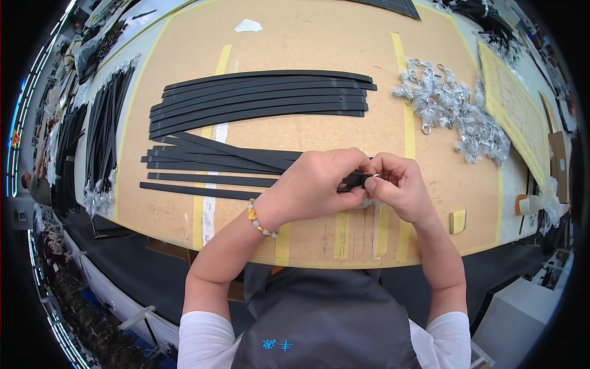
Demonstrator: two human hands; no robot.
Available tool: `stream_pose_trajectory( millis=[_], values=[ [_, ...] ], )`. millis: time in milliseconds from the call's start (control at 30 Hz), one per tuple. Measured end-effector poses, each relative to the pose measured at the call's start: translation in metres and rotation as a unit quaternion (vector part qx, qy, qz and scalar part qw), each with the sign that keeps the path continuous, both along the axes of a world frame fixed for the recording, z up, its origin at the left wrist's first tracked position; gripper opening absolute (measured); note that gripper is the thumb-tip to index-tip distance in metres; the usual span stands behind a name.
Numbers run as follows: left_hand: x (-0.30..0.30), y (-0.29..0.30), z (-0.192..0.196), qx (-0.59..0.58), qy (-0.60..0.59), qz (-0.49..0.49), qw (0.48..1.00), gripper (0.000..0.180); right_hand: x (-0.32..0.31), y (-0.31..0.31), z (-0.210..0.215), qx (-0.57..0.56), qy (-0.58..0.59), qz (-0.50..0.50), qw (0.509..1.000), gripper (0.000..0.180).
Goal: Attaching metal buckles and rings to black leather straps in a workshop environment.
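Both hands meet at the near edge of the tan worktop (pixel 307 37): the left hand (pixel 319 184) pinches one flat black strap's end (pixel 355 179), the right hand (pixel 396 184) closes its grip on a small silver ring (pixel 375 178). Beyond lie many unfitted straps (pixel 258 101); right of them, bagged metal clasps (pixel 452 107).

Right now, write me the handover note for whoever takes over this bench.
Left hand: pinching the end of a black strap.
Right hand: at the same strap end, fingers on a small metal ring.
On the board: a neat row of black straps at the back, a looser crossed bunch nearer the hands, and a pile of bagged metal clasps to the right.
Done: cannot tell; no strap on the board visibly carries hardware.
Left: both strap groups look unfitted.
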State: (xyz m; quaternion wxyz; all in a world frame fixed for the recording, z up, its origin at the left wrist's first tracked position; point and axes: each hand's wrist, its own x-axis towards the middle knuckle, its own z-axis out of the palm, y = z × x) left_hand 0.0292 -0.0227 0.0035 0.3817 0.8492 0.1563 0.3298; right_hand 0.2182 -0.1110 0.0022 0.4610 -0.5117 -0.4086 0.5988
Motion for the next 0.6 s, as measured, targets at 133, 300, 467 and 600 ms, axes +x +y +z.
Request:
stream_pose_trajectory(
  millis=[133, 300, 467, 600],
  values=[
    [-0.002, 0.003, 0.009, -0.083, 0.051, -0.012, 0.995, 0.024, 0.003, 0.001, -0.002, -0.001, 0.020, 0.009, 1.000, 0.007],
    [-0.003, 0.006, 0.003, -0.083, 0.046, -0.016, 0.995, 0.023, 0.006, 0.001, -0.001, -0.010, 0.029, 0.024, 0.999, 0.011],
    [-0.004, 0.007, 0.003, -0.090, 0.062, -0.017, 0.994, 0.021, 0.007, 0.001, 0.000, 0.002, 0.037, 0.039, 0.999, 0.017],
    [-0.004, 0.007, 0.005, -0.090, 0.065, -0.017, 0.994, 0.020, 0.007, 0.001, 0.001, 0.001, 0.036, 0.041, 0.999, 0.018]
  ],
)
